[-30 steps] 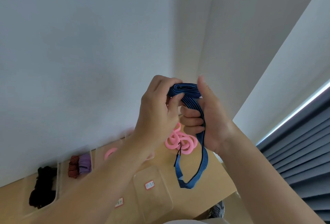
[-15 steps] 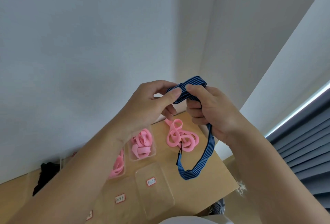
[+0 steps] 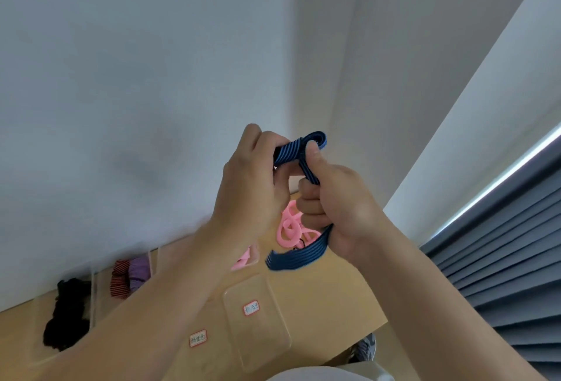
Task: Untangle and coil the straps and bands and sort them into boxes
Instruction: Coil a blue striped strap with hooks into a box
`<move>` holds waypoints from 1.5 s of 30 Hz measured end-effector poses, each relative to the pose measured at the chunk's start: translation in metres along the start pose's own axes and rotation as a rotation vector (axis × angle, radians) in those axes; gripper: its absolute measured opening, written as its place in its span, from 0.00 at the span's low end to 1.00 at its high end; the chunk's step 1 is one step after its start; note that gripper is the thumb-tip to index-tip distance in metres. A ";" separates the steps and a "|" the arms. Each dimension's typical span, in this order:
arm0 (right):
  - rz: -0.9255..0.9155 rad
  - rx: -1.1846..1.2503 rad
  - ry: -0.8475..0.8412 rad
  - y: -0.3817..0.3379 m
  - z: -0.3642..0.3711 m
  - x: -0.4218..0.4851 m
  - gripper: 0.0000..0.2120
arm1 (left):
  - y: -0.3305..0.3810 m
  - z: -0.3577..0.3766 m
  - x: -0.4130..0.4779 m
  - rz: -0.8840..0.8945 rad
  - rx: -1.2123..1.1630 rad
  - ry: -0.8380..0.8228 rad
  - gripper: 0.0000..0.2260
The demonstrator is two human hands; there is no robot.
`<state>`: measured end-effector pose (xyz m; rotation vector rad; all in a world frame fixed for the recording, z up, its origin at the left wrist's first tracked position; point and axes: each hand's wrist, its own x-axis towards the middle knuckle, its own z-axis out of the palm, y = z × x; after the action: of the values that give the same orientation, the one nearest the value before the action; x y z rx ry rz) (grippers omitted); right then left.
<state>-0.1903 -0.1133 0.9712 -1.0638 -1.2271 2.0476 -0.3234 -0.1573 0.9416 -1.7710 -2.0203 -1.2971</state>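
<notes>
I hold a blue striped elastic band [image 3: 293,256] up in front of the wall, above the table. My left hand [image 3: 253,186] pinches the folded top of the band, and my right hand [image 3: 337,198] grips it with the thumb pressed on the coil. A short loop of the band hangs below my right hand. Under the hands, a tangle of pink bands [image 3: 290,228] lies on the wooden table [image 3: 337,298].
Clear plastic boxes stand in a row on the table: one with labels and nothing inside [image 3: 258,320], one with black straps [image 3: 68,313], one with red-striped and purple bands [image 3: 130,277], one with pink bands [image 3: 243,260]. Grey blinds [image 3: 510,274] fill the right side.
More of the blue band is wound up at the top, so the hanging loop is much shorter. My right hand has turned and closed tighter round the band.
</notes>
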 end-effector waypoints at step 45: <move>-0.083 -0.232 -0.123 -0.023 -0.015 -0.001 0.25 | 0.013 -0.027 0.015 -0.372 -0.548 -0.266 0.05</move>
<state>-0.1766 -0.0960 0.9879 -0.9823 -1.5759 1.9670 -0.3273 -0.1656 0.9732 -1.9202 -2.3917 -1.9785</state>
